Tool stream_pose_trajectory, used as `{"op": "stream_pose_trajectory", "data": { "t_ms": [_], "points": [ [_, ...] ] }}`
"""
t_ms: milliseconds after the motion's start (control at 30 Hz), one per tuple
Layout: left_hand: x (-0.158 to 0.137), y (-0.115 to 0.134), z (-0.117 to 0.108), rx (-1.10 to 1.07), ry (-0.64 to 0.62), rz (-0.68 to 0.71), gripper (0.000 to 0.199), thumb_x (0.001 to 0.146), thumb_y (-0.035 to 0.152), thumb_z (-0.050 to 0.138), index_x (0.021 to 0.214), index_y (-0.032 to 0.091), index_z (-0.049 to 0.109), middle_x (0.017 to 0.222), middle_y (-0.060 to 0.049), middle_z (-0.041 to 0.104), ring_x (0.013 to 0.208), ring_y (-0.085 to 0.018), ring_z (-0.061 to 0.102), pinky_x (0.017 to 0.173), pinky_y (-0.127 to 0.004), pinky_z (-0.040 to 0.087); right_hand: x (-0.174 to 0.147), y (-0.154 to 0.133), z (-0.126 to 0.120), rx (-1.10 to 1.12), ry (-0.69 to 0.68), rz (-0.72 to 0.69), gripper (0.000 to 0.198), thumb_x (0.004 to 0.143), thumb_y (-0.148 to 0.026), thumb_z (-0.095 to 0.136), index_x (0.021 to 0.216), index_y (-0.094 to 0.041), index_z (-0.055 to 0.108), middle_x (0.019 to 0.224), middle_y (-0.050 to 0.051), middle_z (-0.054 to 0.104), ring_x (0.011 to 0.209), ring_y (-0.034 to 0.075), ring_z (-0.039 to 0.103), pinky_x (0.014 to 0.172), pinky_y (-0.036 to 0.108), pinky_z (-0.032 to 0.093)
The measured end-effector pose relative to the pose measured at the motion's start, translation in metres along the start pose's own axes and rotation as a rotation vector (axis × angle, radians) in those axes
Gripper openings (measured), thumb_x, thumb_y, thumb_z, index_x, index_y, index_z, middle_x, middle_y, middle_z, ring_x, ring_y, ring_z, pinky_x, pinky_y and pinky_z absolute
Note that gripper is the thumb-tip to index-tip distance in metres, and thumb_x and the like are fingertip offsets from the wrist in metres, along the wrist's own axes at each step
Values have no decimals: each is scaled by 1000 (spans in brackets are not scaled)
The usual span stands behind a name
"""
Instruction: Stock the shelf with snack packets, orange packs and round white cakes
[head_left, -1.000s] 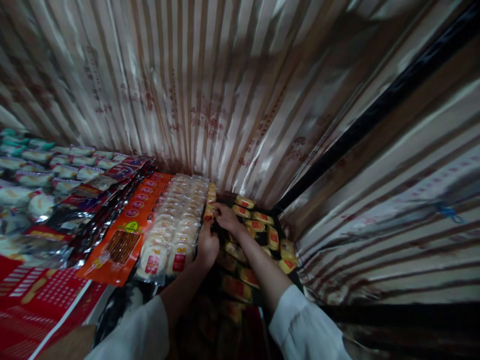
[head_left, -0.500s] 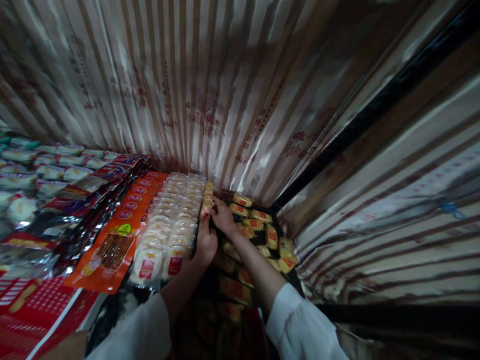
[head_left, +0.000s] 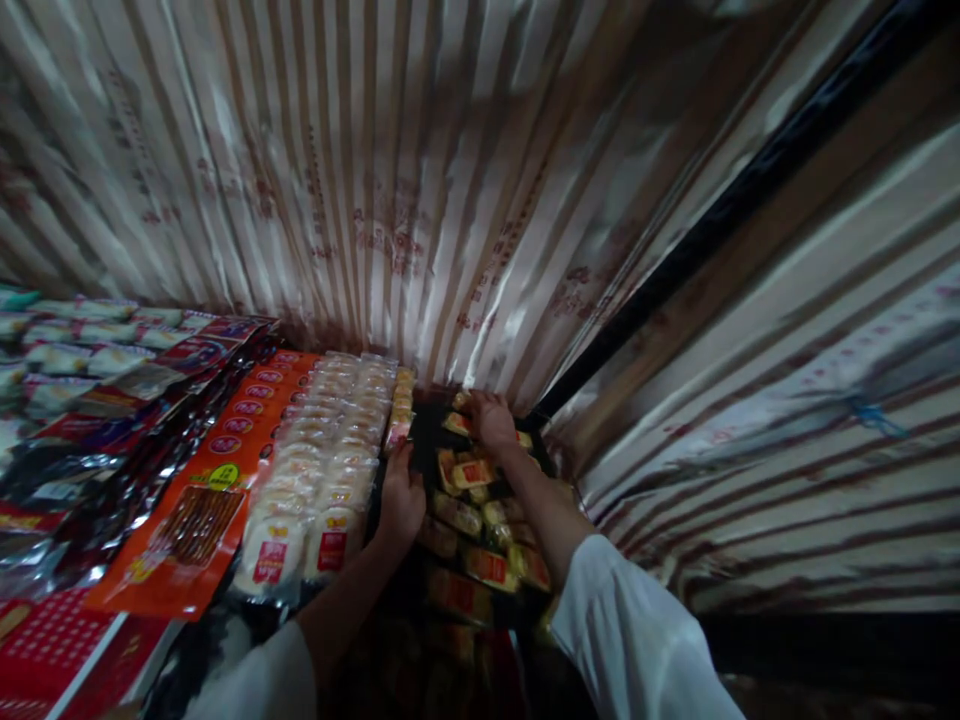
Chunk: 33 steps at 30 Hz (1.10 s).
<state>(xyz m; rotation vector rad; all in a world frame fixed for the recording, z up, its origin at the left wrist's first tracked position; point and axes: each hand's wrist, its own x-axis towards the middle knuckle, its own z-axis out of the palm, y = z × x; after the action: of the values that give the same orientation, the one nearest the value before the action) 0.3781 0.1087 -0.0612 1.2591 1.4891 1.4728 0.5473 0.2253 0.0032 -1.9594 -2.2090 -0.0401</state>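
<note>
My left hand (head_left: 403, 500) is at the near end of a narrow upright row of small yellow wrapped snacks (head_left: 401, 405). Its fingertips reach up to the front pack and seem to touch it; the hand grips nothing that I can see. My right hand (head_left: 495, 422) is stretched out over loose yellow packs at the back, fingers bent down and apart. By its fingertips lies a small yellow pack (head_left: 460, 400); others are partly hidden under the hand. More loose packs with red labels, such as one yellow pack (head_left: 474, 473), lie scattered on the dark surface (head_left: 429, 430).
Left of the narrow row stand two rows of round white wrapped cakes (head_left: 330, 450), then orange snack bags (head_left: 187, 520), dark shiny bags (head_left: 150, 420) and white packs (head_left: 97, 335). A red basket (head_left: 52, 640) is at lower left. Striped sheeting (head_left: 360, 180) and a dark bar (head_left: 712, 220) enclose the back.
My right hand has left the narrow row and moved right, over the loose packs. My left hand stays at the row's near end. The view has shifted slightly.
</note>
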Motion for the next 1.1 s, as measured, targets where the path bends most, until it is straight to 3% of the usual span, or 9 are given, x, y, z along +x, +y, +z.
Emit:
{"op": "stream_pose_trajectory", "data": {
  "t_ms": [133,267,400,500,567,667,800,933,1100],
  "points": [
    [-4,-4,2,-24,15,6,46,71,2,45,112,17,58,127,-10,56,122,-22,49,106,-46,38,4,5,0,-79,-54,39,41,88,-15,43,128,-16,52,118,13,62,114,22,49,98,32,33],
    [-5,-5,0,-39,36,7,43,69,2,47,107,17,60,122,-11,57,113,-23,55,99,-45,44,3,2,-6,-108,-60,74,32,88,-21,46,117,-21,61,115,12,61,114,24,47,92,32,38],
    [-7,1,-2,-52,29,-22,40,69,3,48,104,15,60,113,-12,59,103,-23,59,91,-45,50,0,2,-21,-42,79,98,28,89,-25,47,111,-20,63,111,13,62,110,25,49,90,33,39],
    [-13,9,-1,-94,9,-42,40,70,2,46,104,17,60,115,-10,57,98,-20,59,85,-40,54,-3,-3,-30,177,232,144,29,85,-31,53,109,-20,63,105,10,64,102,23,54,88,34,41],
    [-19,16,0,-118,1,-52,41,72,2,44,107,19,59,117,-9,56,94,-17,60,83,-37,54,-9,-12,-31,413,255,193,29,81,-36,56,105,-20,64,96,6,66,88,20,59,81,32,44],
    [-32,30,-2,-110,-1,-41,44,77,3,39,115,18,54,124,-11,52,91,-15,60,86,-37,53,-25,-34,-22,786,180,234,30,75,-42,60,93,-19,65,80,1,66,71,16,59,69,28,47],
    [-47,45,-14,-39,-24,38,47,79,5,35,123,17,50,134,-12,46,93,-15,60,93,-39,49,-55,-68,-3,1098,45,212,27,70,-41,63,85,-18,63,78,0,67,69,14,60,67,25,48],
    [-54,47,-25,12,-56,78,52,78,6,36,127,17,47,138,-12,44,99,-17,59,97,-39,46,-74,-95,12,1015,-75,208,16,72,-32,62,81,-19,62,76,0,68,69,14,62,64,24,49],
    [-52,36,-29,31,-46,68,62,71,1,37,131,14,44,141,-13,42,127,-22,43,106,-40,39,-78,-112,16,738,-56,175,9,77,-28,61,82,-20,63,78,0,70,72,15,64,67,26,49]
  ]
}}
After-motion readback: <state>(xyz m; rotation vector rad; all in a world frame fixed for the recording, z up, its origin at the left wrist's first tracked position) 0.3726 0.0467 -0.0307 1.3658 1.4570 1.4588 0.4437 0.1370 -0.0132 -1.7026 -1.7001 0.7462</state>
